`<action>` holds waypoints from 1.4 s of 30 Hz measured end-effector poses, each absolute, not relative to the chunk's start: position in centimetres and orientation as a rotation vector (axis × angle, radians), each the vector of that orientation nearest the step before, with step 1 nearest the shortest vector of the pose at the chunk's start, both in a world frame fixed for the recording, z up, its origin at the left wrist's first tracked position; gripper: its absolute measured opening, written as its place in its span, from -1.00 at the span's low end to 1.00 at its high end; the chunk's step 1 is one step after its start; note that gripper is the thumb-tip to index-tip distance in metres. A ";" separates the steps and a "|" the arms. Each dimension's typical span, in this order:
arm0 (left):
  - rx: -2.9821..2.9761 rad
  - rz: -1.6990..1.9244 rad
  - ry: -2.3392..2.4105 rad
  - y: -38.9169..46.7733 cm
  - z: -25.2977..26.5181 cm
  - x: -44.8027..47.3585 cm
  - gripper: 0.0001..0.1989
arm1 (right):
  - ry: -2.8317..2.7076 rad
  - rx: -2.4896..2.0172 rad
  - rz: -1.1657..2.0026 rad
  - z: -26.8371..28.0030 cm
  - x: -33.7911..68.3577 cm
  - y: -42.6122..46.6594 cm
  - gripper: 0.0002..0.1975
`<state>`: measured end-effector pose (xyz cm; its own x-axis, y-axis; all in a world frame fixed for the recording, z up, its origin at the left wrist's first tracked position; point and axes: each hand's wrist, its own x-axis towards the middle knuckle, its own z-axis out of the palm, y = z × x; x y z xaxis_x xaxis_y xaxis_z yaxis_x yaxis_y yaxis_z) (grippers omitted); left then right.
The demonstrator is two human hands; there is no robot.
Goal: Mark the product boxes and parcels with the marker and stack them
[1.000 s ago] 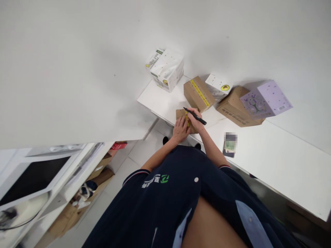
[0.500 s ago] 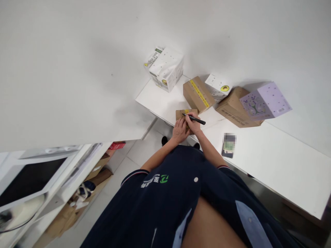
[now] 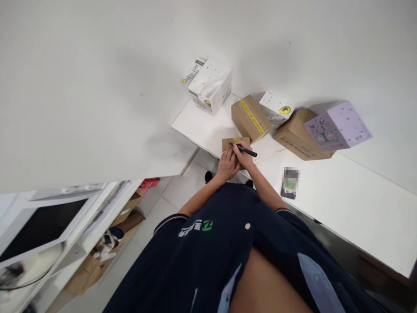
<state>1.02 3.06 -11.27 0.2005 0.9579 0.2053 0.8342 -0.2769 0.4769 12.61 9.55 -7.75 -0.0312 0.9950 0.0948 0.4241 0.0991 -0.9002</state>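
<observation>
A small brown cardboard box [image 3: 227, 142] with a strip of yellow tape lies at the near edge of the white table, partly covered by my hands. My left hand [image 3: 226, 166] rests on its near left part, fingers stretched out flat across the cardboard. A black marker pen [image 3: 248, 151] is pinched in my right hand [image 3: 245, 159], which leans on the box just right of the left fingers. The pen's tip is at the box's upper face; any writing is too small to make out. Behind it stands a larger brown box [image 3: 250, 119] with yellow tape.
White avocado-print boxes [image 3: 213, 82] stand at the table's left corner, another white box [image 3: 276, 105] farther right. A brown carton [image 3: 295, 141] and a purple box [image 3: 342, 126] are against the wall. A partly blurred-out phone-like object [image 3: 289, 184] lies on the white table [image 3: 368, 204].
The view has shifted very slightly. My left hand keeps its place on the small box, and the marker in my right hand has moved barely at all over the same spot.
</observation>
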 end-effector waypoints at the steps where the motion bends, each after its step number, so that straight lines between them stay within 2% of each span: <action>1: 2.218 0.684 1.703 3.1 -11.3 1.0 -0.39 | -1.571 -1.436 0.911 -7.8 12.6 9.6 -0.64; 6: 2.236 0.696 1.698 3.1 -11.2 1.0 -0.43 | -1.423 -1.430 0.968 -8.1 12.5 9.6 -0.69; 11: 2.241 0.691 1.704 3.0 -11.0 0.8 -0.48 | -0.868 -1.344 1.178 -7.5 13.9 9.3 -0.73; 16: 2.222 0.704 1.706 3.0 -10.8 0.7 -0.50 | -0.472 -1.448 1.110 -8.0 19.5 8.2 -0.75; 19: 2.221 0.695 1.695 3.0 -10.9 0.7 -0.50 | -0.524 -1.817 1.190 -9.7 23.1 7.3 -0.78; 22: 2.222 0.692 1.703 3.0 -11.0 0.6 -0.50 | -0.839 -2.189 1.268 -11.7 24.6 6.8 -0.78; 27: 2.212 0.679 1.696 3.1 -11.0 0.5 -0.50 | -0.942 -2.292 1.274 -13.4 23.0 8.0 -0.81; 32: 2.199 0.675 1.710 2.9 -10.8 0.4 -0.50 | -0.977 -2.267 1.219 -13.1 23.2 7.3 -0.66; 35: 2.197 0.666 1.706 2.9 -10.7 0.5 -0.50 | -1.123 -2.401 0.924 -12.6 26.0 4.6 -0.56; 38: 2.198 0.672 1.698 2.9 -10.7 0.6 -0.50 | -1.164 -2.626 0.561 -12.0 29.2 1.0 -0.32; 42: 2.192 0.689 1.696 3.0 -10.7 0.7 -0.50 | -0.988 -2.909 0.599 -12.0 31.8 -3.2 0.04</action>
<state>0.72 2.99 -10.67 0.1948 0.9612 0.1953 0.8252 -0.2682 0.4971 31.84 -3.23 -12.00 0.7276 0.5890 -0.3518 0.5844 -0.8007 -0.1319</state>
